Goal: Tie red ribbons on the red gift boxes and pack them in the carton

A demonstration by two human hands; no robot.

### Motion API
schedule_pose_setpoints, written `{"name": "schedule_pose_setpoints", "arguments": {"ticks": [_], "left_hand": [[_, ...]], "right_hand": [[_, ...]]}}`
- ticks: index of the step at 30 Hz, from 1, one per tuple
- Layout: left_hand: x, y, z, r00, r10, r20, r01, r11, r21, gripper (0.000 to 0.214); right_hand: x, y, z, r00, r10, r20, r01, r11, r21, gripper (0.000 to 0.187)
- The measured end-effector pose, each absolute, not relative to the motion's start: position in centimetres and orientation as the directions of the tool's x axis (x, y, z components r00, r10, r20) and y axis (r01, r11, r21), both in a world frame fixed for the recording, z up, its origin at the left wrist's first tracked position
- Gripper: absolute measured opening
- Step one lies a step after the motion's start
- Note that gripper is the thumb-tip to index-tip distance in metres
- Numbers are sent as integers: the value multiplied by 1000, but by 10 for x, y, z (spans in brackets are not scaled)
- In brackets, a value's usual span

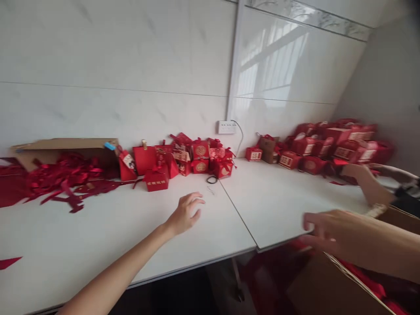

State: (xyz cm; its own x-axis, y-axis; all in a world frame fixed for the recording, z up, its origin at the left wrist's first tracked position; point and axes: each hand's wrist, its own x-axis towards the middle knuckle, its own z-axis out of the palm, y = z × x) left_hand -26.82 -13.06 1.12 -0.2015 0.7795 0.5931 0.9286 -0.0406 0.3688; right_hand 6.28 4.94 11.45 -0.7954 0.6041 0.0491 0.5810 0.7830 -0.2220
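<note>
My left hand (187,213) hovers over the white table (197,245), its fingers loosely bent and apart, holding nothing. To the right, my right hand (328,225) is blurred by motion near the table's front edge, above an open cardboard box (331,284) with red things inside. Its thumb and fingers look apart, and I can make out nothing between them. Beyond my left hand, a red gift box (156,179) with gold lettering stands before several other small red boxes and bags. A black ring (211,180) lies close by.
Red ribbons (65,173) spill from a cardboard box (65,143) at the left. Several red gift boxes (341,140) are heaped at the far right. A co-worker's hand (359,175) reaches toward that heap. A power socket (227,127) is on the wall.
</note>
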Motion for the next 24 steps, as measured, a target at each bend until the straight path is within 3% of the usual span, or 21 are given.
{"name": "schedule_pose_setpoints", "arguments": {"ticks": [3, 5, 6, 8, 15, 20, 24], "left_hand": [[-319, -156, 2, -474, 551, 687, 857, 109, 503, 17], [-336, -166, -2, -562, 427, 708, 818, 157, 554, 15], [-341, -169, -3, -591, 375, 714, 800, 163, 577, 14], [-344, -172, -4, -632, 289, 720, 772, 150, 617, 15], [-355, -177, -3, -800, -22, 599, 598, 40, 801, 15], [-387, -184, -12, -905, -251, 344, 373, -76, 925, 17], [-402, -192, -16, -934, -298, 198, 252, -155, 955, 21]], "right_hand": [[-52, 28, 125, -942, 335, 16, 326, 927, -186, 18], [-128, 12, 119, -964, 260, 62, 230, 925, -303, 12], [-164, 3, 113, -955, 286, 77, 231, 883, -409, 13], [-229, -14, 98, -947, 308, 95, 229, 851, -473, 24], [-367, -93, 49, -771, 629, 101, 404, 605, -686, 98], [-396, -114, 33, -683, 710, 168, 332, 508, -795, 93], [-386, -93, 27, -761, 608, 226, 162, 515, -842, 92]]}}
